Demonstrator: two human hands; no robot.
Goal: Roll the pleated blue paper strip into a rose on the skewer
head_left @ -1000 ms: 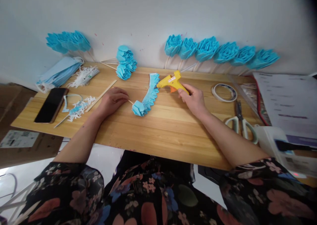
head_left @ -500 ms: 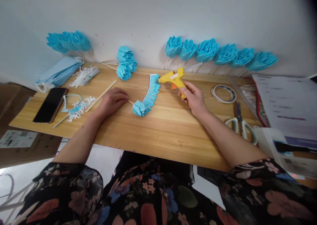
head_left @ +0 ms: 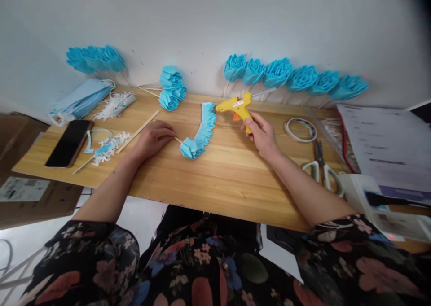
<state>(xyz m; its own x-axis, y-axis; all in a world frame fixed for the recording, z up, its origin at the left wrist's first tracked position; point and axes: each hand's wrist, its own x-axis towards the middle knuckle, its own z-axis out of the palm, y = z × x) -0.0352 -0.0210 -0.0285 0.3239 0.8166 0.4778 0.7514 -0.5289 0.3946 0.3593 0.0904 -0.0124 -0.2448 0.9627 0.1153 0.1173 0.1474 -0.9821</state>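
Observation:
My left hand rests on the table, its fingers pinched on the thin stick of a half-rolled blue paper flower. From that flower a pleated blue strip curves away to the back across the wood. My right hand is closed round the handle of a yellow glue gun. The gun's nozzle points left, close by the far end of the strip; whether it touches I cannot tell. A white glue stick pokes out of the gun's rear.
Finished blue flowers lean along the wall at right, more at left, and some lie mid-table. Left are face masks, a phone and white scraps. Right are a tape roll, scissors and a paper sheet.
The view has shifted slightly, so things at the right appear a little further left. Both hands keep their holds, and the glue gun stays by the end of the strip.

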